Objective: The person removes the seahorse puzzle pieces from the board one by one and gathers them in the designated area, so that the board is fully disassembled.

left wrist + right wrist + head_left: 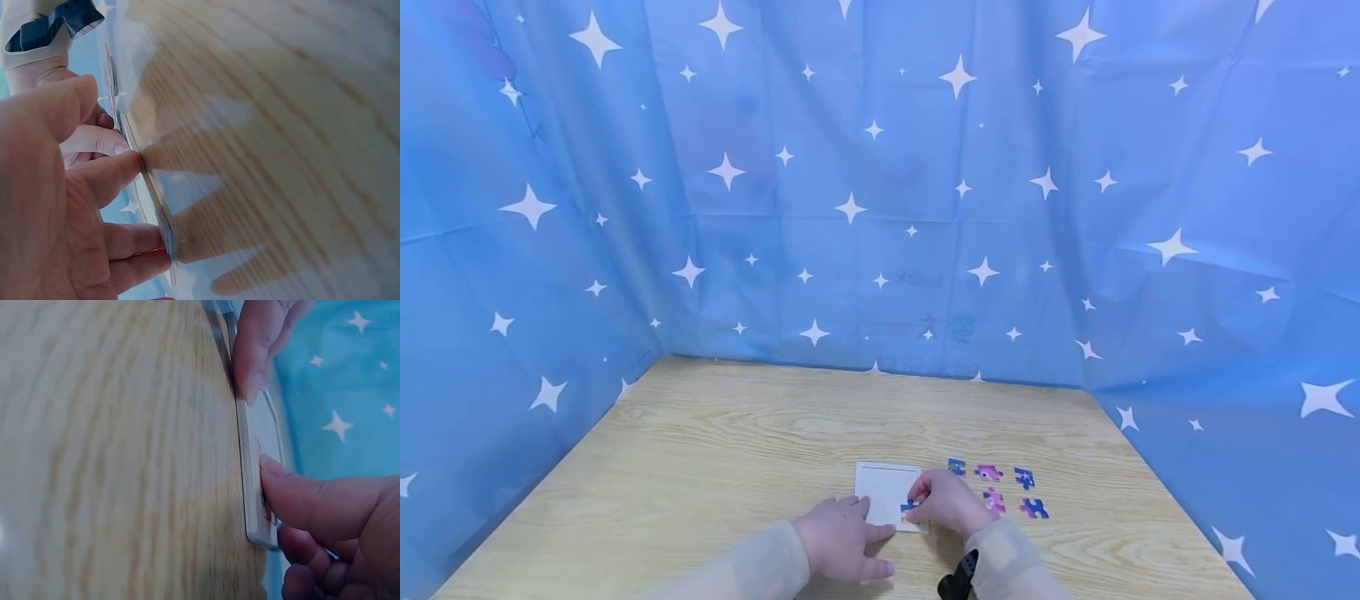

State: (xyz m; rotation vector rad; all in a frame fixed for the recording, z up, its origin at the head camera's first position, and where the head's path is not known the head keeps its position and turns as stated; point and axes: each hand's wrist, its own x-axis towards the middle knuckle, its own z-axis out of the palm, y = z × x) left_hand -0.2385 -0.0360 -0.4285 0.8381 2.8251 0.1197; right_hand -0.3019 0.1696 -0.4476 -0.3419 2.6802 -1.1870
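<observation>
I see my left hand (842,537) resting flat, fingers against the white tray (880,487) near the wooden tabletop's (715,450) front edge; my right hand (946,502) pinches a blue puzzle piece (910,505) over it. Blue starred curtains (880,183) enclose the tabletop.

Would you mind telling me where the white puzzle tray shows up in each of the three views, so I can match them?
Head: the white puzzle tray lies low and centre on the wooden table, between both hands.
Left wrist: seen edge-on, a thin strip at the left hand's fingertips.
Right wrist: edge-on, a pale slab right of centre, under the right hand's thumb.
Shared landmark: the wood-grain table.
</observation>
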